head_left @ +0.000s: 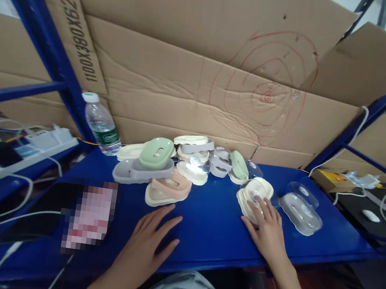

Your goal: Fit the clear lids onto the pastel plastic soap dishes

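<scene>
Right now, taking twelve o'clock as toward the cardboard, the right hand (267, 224) lies with its fingers loosely spread on a cream soap box (256, 191) at its eleven o'clock; from here I can't tell whether it actually grips it. The left hand (151, 234) is empty, fingers parted and slightly bent, and I can't tell if it touches the blue table (203, 222).

Just beside the right hand, around two o'clock, sits a grey box (299, 216) under a clear cover. Near the left fingertips, at twelve, is a peach and cream box (168, 190). Past it a green lid (157, 153) lies on a grey tray (127, 172), with a stack of cream and grey boxes (193, 159) to its right, at one.

From the left hand, a pixelated pink thing (93, 216) is at nine, a power strip (36, 146) at ten and a water bottle (101, 124) at eleven. Cardboard (174, 75), marked with red rings, stands behind everything at twelve.
</scene>
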Available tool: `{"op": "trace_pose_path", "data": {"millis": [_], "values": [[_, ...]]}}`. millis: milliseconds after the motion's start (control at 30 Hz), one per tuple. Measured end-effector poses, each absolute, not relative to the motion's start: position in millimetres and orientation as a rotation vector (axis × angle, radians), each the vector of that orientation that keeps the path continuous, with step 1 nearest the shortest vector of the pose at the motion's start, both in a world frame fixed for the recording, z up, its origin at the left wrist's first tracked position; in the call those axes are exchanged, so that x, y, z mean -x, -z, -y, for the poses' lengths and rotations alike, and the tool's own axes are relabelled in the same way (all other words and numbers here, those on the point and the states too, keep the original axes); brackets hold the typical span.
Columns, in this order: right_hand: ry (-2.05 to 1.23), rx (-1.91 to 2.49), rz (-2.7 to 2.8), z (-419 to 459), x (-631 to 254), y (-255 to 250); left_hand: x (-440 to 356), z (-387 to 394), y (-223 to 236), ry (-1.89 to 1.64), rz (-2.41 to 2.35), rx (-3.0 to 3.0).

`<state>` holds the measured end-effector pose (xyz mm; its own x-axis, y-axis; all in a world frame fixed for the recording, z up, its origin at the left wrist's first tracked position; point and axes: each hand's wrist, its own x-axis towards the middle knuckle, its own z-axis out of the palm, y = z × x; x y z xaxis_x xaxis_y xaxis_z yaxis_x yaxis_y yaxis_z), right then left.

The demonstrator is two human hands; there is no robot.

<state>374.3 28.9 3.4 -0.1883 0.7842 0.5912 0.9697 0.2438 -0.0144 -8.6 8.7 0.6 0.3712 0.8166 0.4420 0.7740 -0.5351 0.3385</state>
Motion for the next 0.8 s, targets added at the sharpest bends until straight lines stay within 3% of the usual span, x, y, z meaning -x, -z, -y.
{"op": "trace_pose_path", "data": {"millis": [400, 800], "values": [[0.130, 1.040, 2.441, -33.6, -324.4, -17.0, 1.8, -17.1, -0.1, -0.879, -1.781, -2.529], [0.319, 1.411, 2.074, -36.0, -329.8, -13.2, -8.7, -63.0, -31.8, -0.695, -1.613, -2.809]]}}
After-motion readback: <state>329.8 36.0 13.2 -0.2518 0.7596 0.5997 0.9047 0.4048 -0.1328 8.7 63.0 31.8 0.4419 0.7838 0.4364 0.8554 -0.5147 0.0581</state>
